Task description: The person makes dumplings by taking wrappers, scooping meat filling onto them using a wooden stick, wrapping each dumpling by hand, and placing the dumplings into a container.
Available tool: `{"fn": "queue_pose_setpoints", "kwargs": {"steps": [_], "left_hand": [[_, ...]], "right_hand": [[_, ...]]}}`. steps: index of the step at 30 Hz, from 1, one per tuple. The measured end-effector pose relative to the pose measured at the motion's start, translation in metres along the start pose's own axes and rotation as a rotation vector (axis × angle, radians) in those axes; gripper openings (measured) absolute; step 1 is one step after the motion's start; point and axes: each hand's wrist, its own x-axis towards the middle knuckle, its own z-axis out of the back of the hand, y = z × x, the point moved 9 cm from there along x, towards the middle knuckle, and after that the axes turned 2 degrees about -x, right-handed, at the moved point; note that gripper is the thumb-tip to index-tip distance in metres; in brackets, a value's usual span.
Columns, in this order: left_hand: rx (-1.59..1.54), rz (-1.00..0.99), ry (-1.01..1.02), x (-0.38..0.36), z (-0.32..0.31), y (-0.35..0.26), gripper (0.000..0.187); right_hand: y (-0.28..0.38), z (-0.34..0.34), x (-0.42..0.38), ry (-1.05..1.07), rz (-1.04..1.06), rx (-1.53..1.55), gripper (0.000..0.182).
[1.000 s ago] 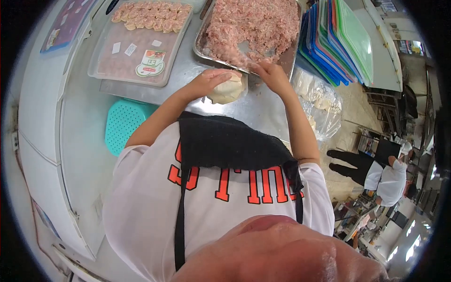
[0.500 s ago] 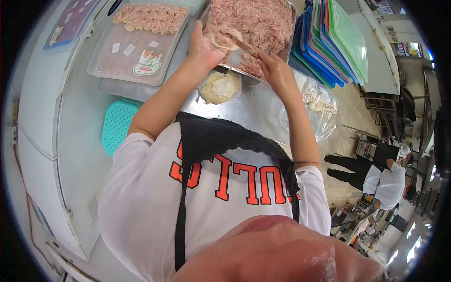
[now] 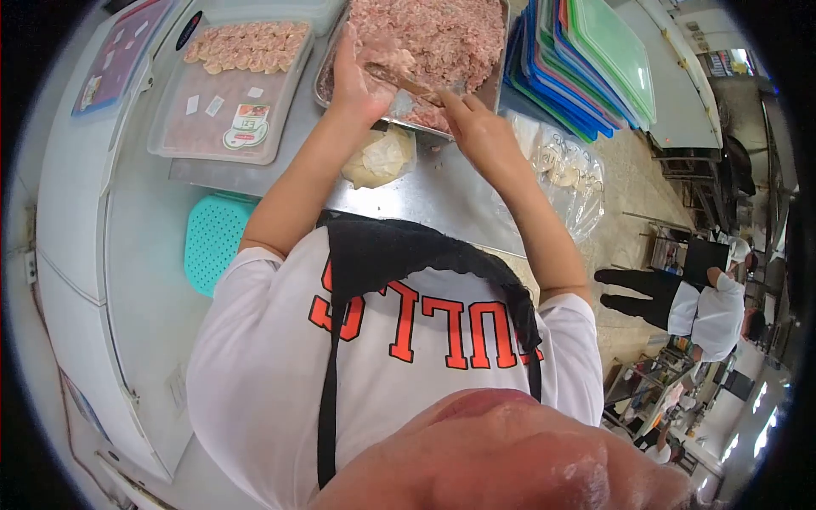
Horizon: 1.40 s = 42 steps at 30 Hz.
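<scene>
Raised over the near side of a metal tray (image 3: 323,82) of raw minced meat (image 3: 429,34), my left hand (image 3: 361,92) cups a thin dough wrapper with minced meat on it. The wrapper is partly hidden against the meat behind. My right hand (image 3: 478,127) grips a flat wooden spatula (image 3: 416,87), its tip at the meat in my left hand. Below the tray, a pile of pale round dough wrappers (image 3: 380,159) lies on the steel table (image 3: 416,202).
At left, a plastic container (image 3: 161,140) carries rows of filled dumplings (image 3: 246,47). Stacked coloured plastic lids (image 3: 586,64) stand at right, near a clear plastic bag (image 3: 565,174). A turquoise perforated basket (image 3: 217,242) sits lower left. Another person (image 3: 714,314) stands at far right.
The view has shifted, so the tray and table things appear further left. My left hand is more upright, and the spatula tip still works at the meat on the wrapper.
</scene>
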Motion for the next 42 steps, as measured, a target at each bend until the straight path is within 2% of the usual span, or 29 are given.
{"fn": "queue_pose_setpoints", "kwargs": {"steps": [2, 4, 5, 6, 7, 8, 10, 11, 12, 14, 15, 17, 20, 21, 23, 25, 26, 28, 30, 31, 32, 33, 34, 35, 36, 38, 39, 41, 42], "left_hand": [[-0.006, -0.035, -0.032, 0.002, 0.005, 0.0, 0.076], [-0.212, 0.062, 0.147, 0.001, -0.002, -0.002, 0.07], [-0.209, 0.055, 0.151, 0.002, 0.0, -0.004, 0.07], [0.055, 0.015, 0.356, -0.01, -0.02, -0.007, 0.059], [0.319, -0.025, 0.556, -0.025, -0.039, -0.004, 0.051], [0.318, -0.028, 0.558, -0.029, -0.041, -0.006, 0.051], [0.975, -0.192, 0.665, -0.047, -0.056, -0.005, 0.064], [1.262, -0.695, 0.673, -0.066, -0.081, -0.025, 0.066], [1.264, -0.7, 0.664, -0.066, -0.081, -0.028, 0.066], [1.427, -0.715, 0.906, -0.072, -0.089, -0.014, 0.057], [1.427, -0.717, 0.902, -0.068, -0.089, -0.017, 0.057], [1.558, -0.455, 1.014, -0.056, -0.079, 0.0, 0.044], [1.641, -0.362, 1.12, -0.059, -0.07, 0.017, 0.035], [1.644, -0.36, 1.118, -0.057, -0.066, 0.021, 0.035], [1.803, -0.344, 0.893, -0.038, -0.043, 0.026, 0.038], [1.81, -0.406, 0.788, -0.016, -0.021, 0.026, 0.039], [1.811, -0.466, 0.683, -0.002, -0.009, 0.021, 0.04], [1.726, -0.377, 0.611, 0.022, 0.019, 0.024, 0.044], [1.638, -0.285, 0.545, 0.028, 0.029, 0.027, 0.047], [1.777, -0.279, 0.522, 0.02, 0.019, 0.03, 0.054], [1.917, -0.268, 0.504, 0.014, 0.015, 0.034, 0.062], [1.917, -0.269, 0.506, 0.013, 0.024, 0.038, 0.062], [1.933, -0.535, 0.475, 0.008, 0.024, 0.03, 0.068], [1.935, -0.799, 0.44, 0.003, 0.024, 0.021, 0.074], [1.944, -0.791, 0.456, -0.009, 0.012, 0.016, 0.074], [1.601, -0.06, 0.313, -0.024, 0.008, 0.019, 0.079], [1.6, -0.054, 0.322, -0.027, 0.006, 0.021, 0.079], [1.639, -0.846, 0.658, -0.063, -0.048, 0.004, 0.065], [1.639, -0.845, 0.662, -0.061, -0.051, 0.003, 0.065]], "right_hand": [[-0.013, -0.012, 0.001, 0.076, 0.013, 0.125, 0.027], [-0.021, 0.0, -0.001, 0.088, 0.054, 0.133, 0.03], [-0.038, 0.003, -0.002, 0.023, -0.02, 0.35, 0.031], [-0.049, 0.007, -0.002, -0.041, -0.095, 0.565, 0.034], [-0.054, 0.006, -0.003, 0.007, -0.13, 0.569, 0.036], [-0.057, 0.011, -0.004, 0.005, -0.127, 0.567, 0.036], [-0.055, -0.002, -0.009, 0.31, -0.215, 0.682, 0.035], [-0.053, 0.004, -0.011, 0.316, -0.206, 0.682, 0.035], [-0.05, 0.01, -0.012, 0.308, -0.169, 0.661, 0.035], [-0.045, 0.014, -0.015, 0.3, -0.128, 0.64, 0.034], [-0.04, 0.011, -0.017, 0.322, -0.114, 0.626, 0.035], [-0.04, 0.001, -0.019, 0.346, -0.096, 0.611, 0.036], [-0.051, -0.035, -0.019, 0.369, 0.021, 0.664, 0.036], [-0.06, -0.049, -0.02, 0.398, 0.008, 0.711, 0.036], [-0.078, -0.067, -0.02, 0.426, -0.004, 0.762, 0.036], [-0.087, -0.048, -0.012, 0.193, 0.137, 0.402, 0.033], [-0.083, -0.044, -0.017, 0.193, 0.143, 0.403, 0.033], [-0.065, -0.017, -0.024, 0.091, 0.013, 0.089, 0.03], [-0.053, -0.032, -0.029, 0.058, 0.055, 0.156, 0.03], [-0.05, -0.037, -0.035, 0.024, 0.09, 0.221, 0.029], [-0.055, -0.041, -0.039, 0.025, 0.085, 0.224, 0.029], [-0.074, -0.057, -0.039, 0.173, 0.006, 0.051, 0.03], [-0.098, -0.07, -0.038, 0.316, -0.062, -0.128, 0.031], [-0.12, -0.083, -0.044, 0.4, -0.119, -0.065, 0.033], [-0.127, -0.079, -0.05, 0.398, -0.133, -0.056, 0.033], [-0.134, -0.058, -0.054, 0.321, -0.157, 0.15, 0.034], [-0.129, -0.037, -0.052, 0.266, -0.2, 0.232, 0.033], [-0.118, -0.015, -0.052, 0.211, -0.201, 0.415, 0.032], [-0.112, -0.006, -0.052, 0.155, -0.197, 0.602, 0.032]]}}
